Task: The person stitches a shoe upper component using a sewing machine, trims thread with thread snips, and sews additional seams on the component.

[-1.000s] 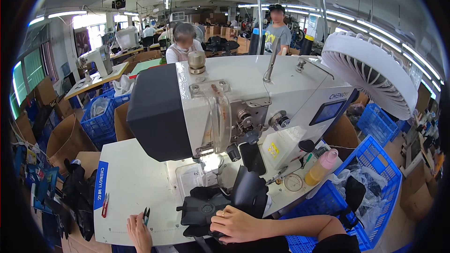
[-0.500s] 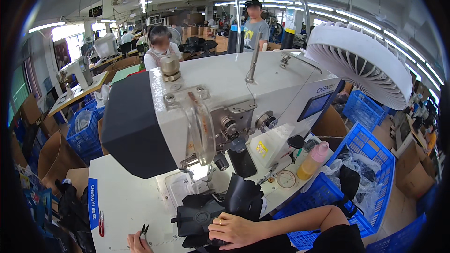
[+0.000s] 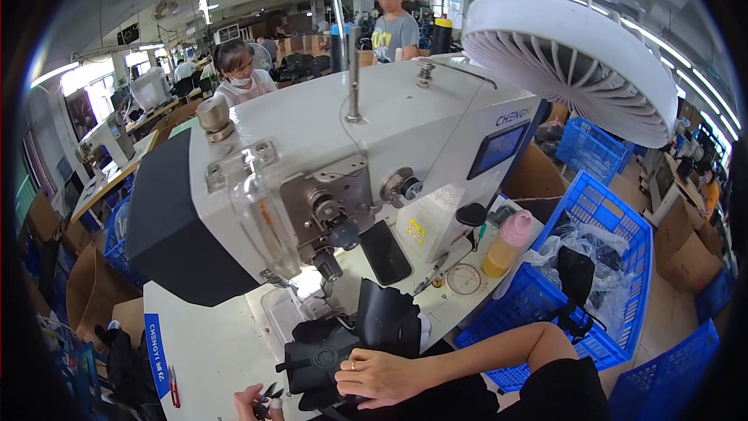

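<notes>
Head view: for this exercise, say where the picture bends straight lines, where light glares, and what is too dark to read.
Head view: fisheye bends the ceiling lights toward the dark rim; a lamp glares white under the sewing machine; the black piece under the right hand is too dark for detail; the left hand is cut by the lower edge.

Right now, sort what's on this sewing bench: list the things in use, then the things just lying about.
In use:
- black shoe-upper piece, under the right hand
- small snips, in the left hand
- white sewing machine

Lying about:
- yellow bottle with pink cap
- black phone
- round ring
- red snips
- blue crate holding bags
</notes>
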Available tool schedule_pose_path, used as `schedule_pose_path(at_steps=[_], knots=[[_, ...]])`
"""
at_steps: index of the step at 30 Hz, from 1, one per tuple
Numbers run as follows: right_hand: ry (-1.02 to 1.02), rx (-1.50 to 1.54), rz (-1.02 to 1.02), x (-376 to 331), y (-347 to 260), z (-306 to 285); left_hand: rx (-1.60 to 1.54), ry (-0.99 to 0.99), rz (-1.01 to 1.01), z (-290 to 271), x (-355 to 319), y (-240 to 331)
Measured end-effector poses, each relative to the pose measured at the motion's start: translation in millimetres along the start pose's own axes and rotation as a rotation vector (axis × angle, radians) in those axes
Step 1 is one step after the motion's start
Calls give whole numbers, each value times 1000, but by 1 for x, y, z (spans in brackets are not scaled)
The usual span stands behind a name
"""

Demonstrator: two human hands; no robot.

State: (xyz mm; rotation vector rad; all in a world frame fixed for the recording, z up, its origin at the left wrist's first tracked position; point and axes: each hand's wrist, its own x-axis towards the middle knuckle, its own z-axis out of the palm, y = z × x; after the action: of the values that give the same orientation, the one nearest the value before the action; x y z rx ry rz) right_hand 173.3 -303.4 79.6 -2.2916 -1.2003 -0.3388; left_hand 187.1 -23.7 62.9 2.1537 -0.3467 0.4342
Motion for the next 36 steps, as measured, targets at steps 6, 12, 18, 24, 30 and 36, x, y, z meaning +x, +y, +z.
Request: schedule_pose_path(at_steps=[6, 12, 18, 24, 30, 36], knots=[[21, -41, -18, -5, 0, -1, 49, -141, 58, 1, -1, 33], [121, -182, -138, -6, 1, 11, 160, -267, 202, -7, 14, 68], [253, -247, -189, -6, 13, 33, 103, -228, 187, 16, 13, 70], [277, -278, -196, -11, 13, 24, 21, -214, 163, 31, 12, 66], [270, -259, -126, -16, 4, 1, 116, -233, 5, 13, -5, 67], [124, -193, -34, -5, 8, -17, 78, -73, -149, 4, -22, 82]])
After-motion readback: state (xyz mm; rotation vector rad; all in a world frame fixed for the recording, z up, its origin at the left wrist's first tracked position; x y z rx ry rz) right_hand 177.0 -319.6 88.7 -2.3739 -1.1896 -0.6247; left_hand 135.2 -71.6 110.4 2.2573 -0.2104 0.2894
